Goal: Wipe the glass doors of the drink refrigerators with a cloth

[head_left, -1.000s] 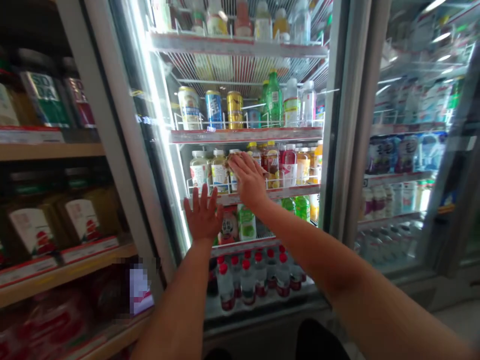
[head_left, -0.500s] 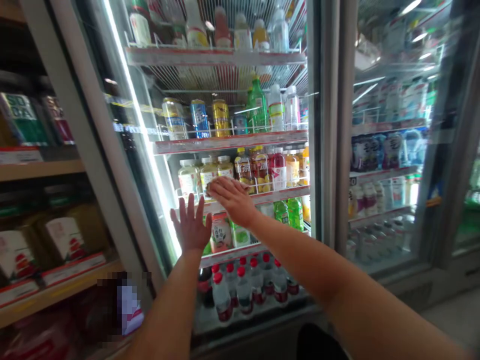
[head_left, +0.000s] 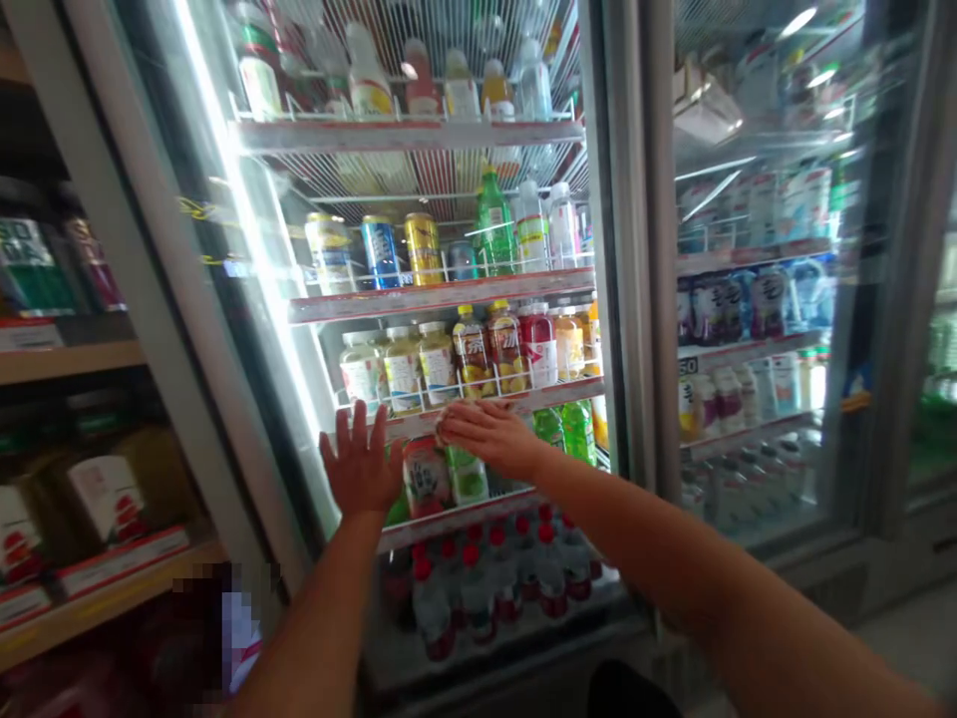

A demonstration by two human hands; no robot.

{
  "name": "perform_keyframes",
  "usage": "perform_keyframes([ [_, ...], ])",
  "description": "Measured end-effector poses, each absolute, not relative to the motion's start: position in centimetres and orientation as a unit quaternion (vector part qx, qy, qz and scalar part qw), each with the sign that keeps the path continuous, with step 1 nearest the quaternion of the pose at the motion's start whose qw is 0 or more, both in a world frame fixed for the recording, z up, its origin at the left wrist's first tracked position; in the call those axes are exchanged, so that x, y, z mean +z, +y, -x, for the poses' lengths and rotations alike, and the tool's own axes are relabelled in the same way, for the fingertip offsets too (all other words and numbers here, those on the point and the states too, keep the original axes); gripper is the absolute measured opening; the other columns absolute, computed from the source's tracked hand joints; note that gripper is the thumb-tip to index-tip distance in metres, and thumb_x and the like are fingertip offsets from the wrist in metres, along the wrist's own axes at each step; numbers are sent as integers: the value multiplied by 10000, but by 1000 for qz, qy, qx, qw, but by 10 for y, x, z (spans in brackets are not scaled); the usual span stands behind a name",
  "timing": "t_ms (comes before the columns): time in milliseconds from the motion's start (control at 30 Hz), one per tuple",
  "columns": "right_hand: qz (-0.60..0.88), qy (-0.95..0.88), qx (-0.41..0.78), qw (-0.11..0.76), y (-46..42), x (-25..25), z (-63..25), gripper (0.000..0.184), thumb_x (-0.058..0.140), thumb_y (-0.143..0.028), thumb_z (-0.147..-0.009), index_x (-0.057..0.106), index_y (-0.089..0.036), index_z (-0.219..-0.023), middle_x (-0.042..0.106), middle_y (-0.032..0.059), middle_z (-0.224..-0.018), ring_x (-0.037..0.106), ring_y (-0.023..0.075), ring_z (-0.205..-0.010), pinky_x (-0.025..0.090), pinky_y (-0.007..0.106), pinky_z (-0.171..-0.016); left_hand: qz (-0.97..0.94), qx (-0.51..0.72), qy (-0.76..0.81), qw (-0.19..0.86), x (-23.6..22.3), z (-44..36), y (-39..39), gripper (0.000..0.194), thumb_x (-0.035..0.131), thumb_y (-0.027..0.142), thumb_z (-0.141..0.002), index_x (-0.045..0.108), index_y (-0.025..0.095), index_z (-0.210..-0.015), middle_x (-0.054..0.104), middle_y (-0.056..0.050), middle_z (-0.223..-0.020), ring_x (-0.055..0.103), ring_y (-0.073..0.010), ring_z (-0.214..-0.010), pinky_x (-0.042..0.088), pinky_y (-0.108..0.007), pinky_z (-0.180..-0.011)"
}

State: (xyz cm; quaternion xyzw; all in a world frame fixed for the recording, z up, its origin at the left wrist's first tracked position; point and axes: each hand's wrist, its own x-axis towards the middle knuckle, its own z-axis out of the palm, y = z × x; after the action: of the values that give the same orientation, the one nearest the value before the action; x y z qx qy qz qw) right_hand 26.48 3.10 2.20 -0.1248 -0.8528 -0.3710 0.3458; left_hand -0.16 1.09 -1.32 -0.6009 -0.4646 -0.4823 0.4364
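My left hand (head_left: 363, 464) is raised against the glass door (head_left: 314, 369) of a drinks fridge, fingers spread and holding nothing. To its right, my right hand (head_left: 493, 439) lies nearly flat over what looks like a folded cloth (head_left: 447, 417); only a pale edge shows by the fingertips, and the palm hides the rest. Behind the glass, near the right hand, are a red carton (head_left: 428, 479) and a green carton (head_left: 468, 474). Just above both hands stands a row of bottled drinks (head_left: 404, 369).
Cans (head_left: 423, 247) and bottles fill the upper shelves. Red-capped water bottles (head_left: 478, 593) stand at the bottom. A metal door frame (head_left: 650, 249) divides this fridge from another glass-fronted one on the right. Shelves with boxed goods (head_left: 112, 489) stand at the left.
My right hand has moved down and slightly right across the glass, from the bottle row to the shelf edge below. The left hand stays spread; the view has shifted a little.
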Motion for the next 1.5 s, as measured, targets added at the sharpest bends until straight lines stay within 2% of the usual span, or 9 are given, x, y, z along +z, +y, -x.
perform_keyframes([
  [67,124,-851,-377,342,33,29,-279,446,479,-172,-1030,517,-252,-1467,541,0,-1523,380,197,-1491,321,444,-1247,602,-487,-458,436,-13,1,11,584,469,394,-1005,406,214,-1557,312,-130,-1640,158,-315,-1560,52,-581,-1258],
  [233,204,-790,-346,463,38,20,-308,505,439,-107,-1017,478,-241,-1502,530,26,-1531,295,208,-1534,289,477,-1265,608,-492,-459,421,-12,-1,10,579,467,398,-998,443,181,-1535,331,-156,-1628,156,-332,-1558,38,-591,-1255],
  [433,111,-853,-359,361,46,4,-346,524,476,-113,-1010,454,-270,-1510,543,-1,-1519,350,180,-1508,345,464,-1238,598,-482,-478,426,-12,-2,9,580,446,409,-999,445,178,-1530,339,-149,-1627,166,-326,-1557,48,-586,-1258],
  [667,219,-736,-333,547,48,-19,-380,501,420,-54,-1000,540,-216,-1459,603,70,-1456,343,226,-1514,366,505,-1235,595,-470,-495,424,-11,-4,7,581,425,418,-1004,437,181,-1534,325,-146,-1634,150,-316,-1562,46,-573,-1259],
  [833,189,-839,-321,397,46,-35,-411,545,419,-59,-1002,521,-328,-1464,599,-13,-1459,409,192,-1477,375,471,-1242,603,-483,-482,414,-10,-4,7,589,444,412,-999,413,213,-1552,323,-137,-1637,148,-321,-1561,45,-576,-1255],
  [967,280,-735,-308,535,50,-28,-419,484,418,-87,-1008,567,-247,-1440,604,61,-1454,392,231,-1487,401,508,-1228,602,-483,-485,411,-10,-4,6,590,450,402,-1001,398,227,-1562,309,-132,-1643,142,-321,-1562,35,-582,-1255],
  [1067,334,-636,-282,635,49,-66,-406,502,415,-143,-1029,461,-228,-1522,540,118,-1509,334,265,-1514,425,564,-1197,605,-479,-487,408,-10,-4,5,597,447,401,-1002,376,238,-1572,301,-122,-1648,140,-320,-1563,40,-590,-1253],
  [1200,351,-637,-259,636,49,-115,-395,581,391,-146,-1035,300,-267,-1596,442,128,-1583,270,282,-1537,398,619,-1187,606,-485,-471,419,-11,-2,6,603,458,390,-1004,356,249,-1581,301,-116,-1648,140,-311,-1564,39,-587,-1256],
  [1500,368,-531,-218,732,64,-62,-356,580,364,-184,-1037,278,-256,-1606,369,111,-1627,229,285,-1553,303,640,-1225,604,-482,-474,421,-13,3,7,576,466,386,-1003,397,257,-1560,332,-101,-1635,157,-300,-1562,54,-590,-1256],
])
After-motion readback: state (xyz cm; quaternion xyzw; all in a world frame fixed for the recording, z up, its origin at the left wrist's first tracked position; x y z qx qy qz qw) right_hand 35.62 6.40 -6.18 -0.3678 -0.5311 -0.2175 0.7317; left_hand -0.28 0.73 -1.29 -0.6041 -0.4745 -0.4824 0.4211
